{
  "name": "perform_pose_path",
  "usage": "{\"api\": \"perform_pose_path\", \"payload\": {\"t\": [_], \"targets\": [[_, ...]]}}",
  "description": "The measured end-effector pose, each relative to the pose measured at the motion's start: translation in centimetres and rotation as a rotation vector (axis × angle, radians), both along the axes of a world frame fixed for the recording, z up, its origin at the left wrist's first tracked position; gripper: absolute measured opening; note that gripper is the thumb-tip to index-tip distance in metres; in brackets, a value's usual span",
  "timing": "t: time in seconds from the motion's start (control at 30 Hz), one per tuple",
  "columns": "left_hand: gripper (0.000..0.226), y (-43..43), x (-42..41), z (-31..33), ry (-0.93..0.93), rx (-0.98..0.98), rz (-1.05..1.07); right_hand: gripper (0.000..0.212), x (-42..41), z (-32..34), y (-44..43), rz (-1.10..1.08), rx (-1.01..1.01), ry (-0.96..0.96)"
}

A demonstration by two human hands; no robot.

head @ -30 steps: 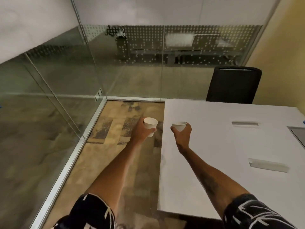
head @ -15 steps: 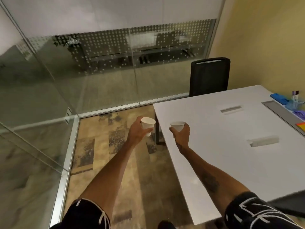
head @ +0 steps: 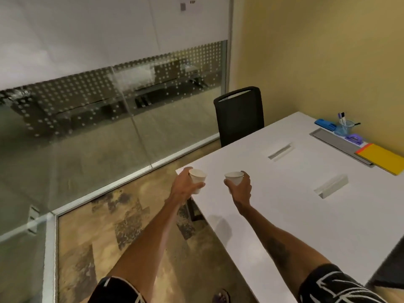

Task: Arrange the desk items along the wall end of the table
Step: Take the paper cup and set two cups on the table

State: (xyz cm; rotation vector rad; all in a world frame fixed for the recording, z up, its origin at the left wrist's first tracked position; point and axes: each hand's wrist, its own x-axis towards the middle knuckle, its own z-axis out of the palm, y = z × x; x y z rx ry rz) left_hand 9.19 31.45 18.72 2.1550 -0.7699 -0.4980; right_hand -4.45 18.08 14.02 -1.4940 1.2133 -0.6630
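My left hand [head: 184, 186] grips a white paper cup [head: 197, 176] over the near left corner of the white table [head: 284, 206]. A second white paper cup [head: 234, 177] is held in my right hand [head: 240, 189] above the table surface. Both cups are upright and in the air. Along the yellow wall end lie a blue stapler [head: 325, 124], a clear blue pen holder [head: 345, 127] with markers, a purple hole punch [head: 354, 139] and a yellow and orange folder [head: 382, 158].
A black chair [head: 239, 115] stands at the table's far side. Two cable slots [head: 281, 151] [head: 331, 186] and a grey tray lid [head: 341, 147] are set in the tabletop. Glass partitions [head: 109, 127] close the left side, with patterned floor [head: 105, 232] below.
The view has swung to the right, bringing the wall end and its items into sight. Both hands keep hold of their cups and now sit over the table corner.
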Motion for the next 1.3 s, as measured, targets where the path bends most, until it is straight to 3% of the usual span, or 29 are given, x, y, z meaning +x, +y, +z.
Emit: {"api": "perform_pose_path", "payload": {"t": [0.37, 1.3], "targets": [[0.077, -13.2, 6.8, 0.3, 0.043, 0.035, -0.167, 0.066, 4.3, 0.3, -9.6, -0.141, -0.001, -0.002], [0.068, -42.6, 7.4, -4.2, -0.022, 0.194, -0.855, 0.076, 3.0, -2.3, -25.1, -0.751, 0.036, -0.022]]}}
